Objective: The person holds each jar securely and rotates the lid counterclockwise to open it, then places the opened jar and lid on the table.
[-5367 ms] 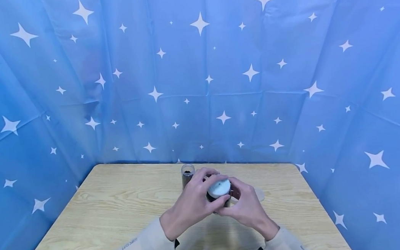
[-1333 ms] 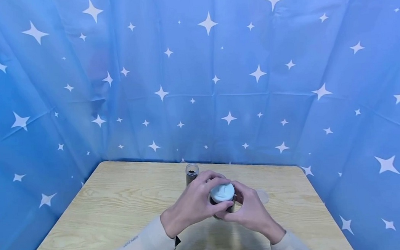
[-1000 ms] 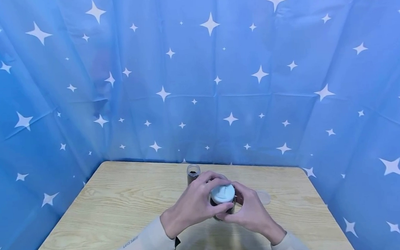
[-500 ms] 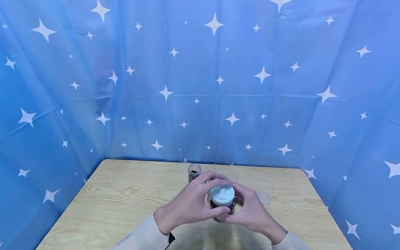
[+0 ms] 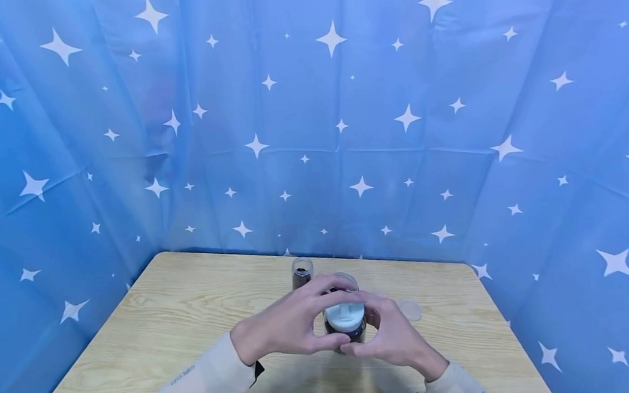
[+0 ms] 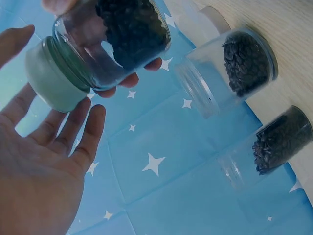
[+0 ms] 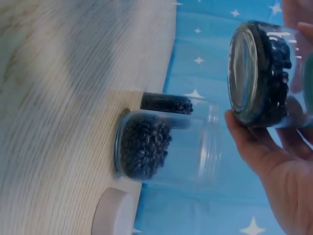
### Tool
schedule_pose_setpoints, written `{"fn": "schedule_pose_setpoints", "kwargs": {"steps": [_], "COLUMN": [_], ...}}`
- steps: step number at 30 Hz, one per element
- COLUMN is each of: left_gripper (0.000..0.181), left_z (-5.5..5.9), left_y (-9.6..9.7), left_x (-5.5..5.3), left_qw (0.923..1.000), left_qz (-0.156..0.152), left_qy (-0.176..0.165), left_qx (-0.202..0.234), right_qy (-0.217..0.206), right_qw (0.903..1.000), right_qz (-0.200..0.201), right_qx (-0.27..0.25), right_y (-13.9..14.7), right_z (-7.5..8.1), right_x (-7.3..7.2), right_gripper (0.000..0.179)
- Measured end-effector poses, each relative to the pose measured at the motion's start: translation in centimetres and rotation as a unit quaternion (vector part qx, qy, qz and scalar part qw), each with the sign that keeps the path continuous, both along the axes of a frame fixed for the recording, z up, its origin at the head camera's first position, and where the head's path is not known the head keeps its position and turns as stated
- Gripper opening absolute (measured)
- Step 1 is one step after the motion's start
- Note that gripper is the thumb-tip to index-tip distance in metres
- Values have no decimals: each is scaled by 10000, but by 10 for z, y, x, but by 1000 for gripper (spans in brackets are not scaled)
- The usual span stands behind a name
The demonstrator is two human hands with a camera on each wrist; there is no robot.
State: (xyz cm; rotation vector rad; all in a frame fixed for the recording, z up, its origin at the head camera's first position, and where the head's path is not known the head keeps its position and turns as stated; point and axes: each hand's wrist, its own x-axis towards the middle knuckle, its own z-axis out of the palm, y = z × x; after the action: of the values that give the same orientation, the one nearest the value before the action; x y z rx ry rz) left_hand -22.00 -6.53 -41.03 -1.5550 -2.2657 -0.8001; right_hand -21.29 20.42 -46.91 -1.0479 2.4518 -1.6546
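- Left sleeve (image 5: 193,381) carries small dark lettering, too small to read.
- Left hand (image 5: 282,334): grip loosely spread, fingertips at the pale lid (image 5: 344,316); it looks like a lid-turning step.
- Jar of dark beans (image 6: 117,41) is held off the counter (image 5: 192,315), above two open jars (image 6: 239,66). No label shows on it.
- Right hand (image 5: 390,339): grip wraps the glass. A next twist would call for a firm hold.
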Motion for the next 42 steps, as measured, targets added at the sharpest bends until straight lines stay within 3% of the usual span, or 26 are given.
{"fn": "schedule_pose_setpoints", "kwargs": {"steps": [5, 12, 18, 27, 32, 42], "left_gripper": [53, 44, 42, 42, 43, 43], "left_z": [0, 1, 0, -6, -7, -8], "left_y": [0, -1, 1, 2, 3, 7], "left_x": [-2, -3, -2, -4, -4, -1], "left_qw": [9994, 9988, 9996, 9990, 9992, 9997], "left_qz": [-209, -412, -278, -376, -275, -45], "left_qy": [284, 255, 28, 241, 283, 111], "left_qx": [-68, -34, -42, 75, 68, 204], "right_qy": [-161, -225, -258, -303, -309, -382], "right_qw": [9997, 9993, 9993, 9990, 9989, 9990], "right_qz": [177, 309, 251, 343, 351, 232], "right_qx": [6, 11, 19, 5, -38, -68], "right_y": [2, 3, 3, 4, 4, 4], "right_z": [0, -2, -2, -5, -5, -5], "right_x": [0, 1, 1, 0, 0, 1], "right_gripper": [67, 60, 61, 61, 61, 64]}}
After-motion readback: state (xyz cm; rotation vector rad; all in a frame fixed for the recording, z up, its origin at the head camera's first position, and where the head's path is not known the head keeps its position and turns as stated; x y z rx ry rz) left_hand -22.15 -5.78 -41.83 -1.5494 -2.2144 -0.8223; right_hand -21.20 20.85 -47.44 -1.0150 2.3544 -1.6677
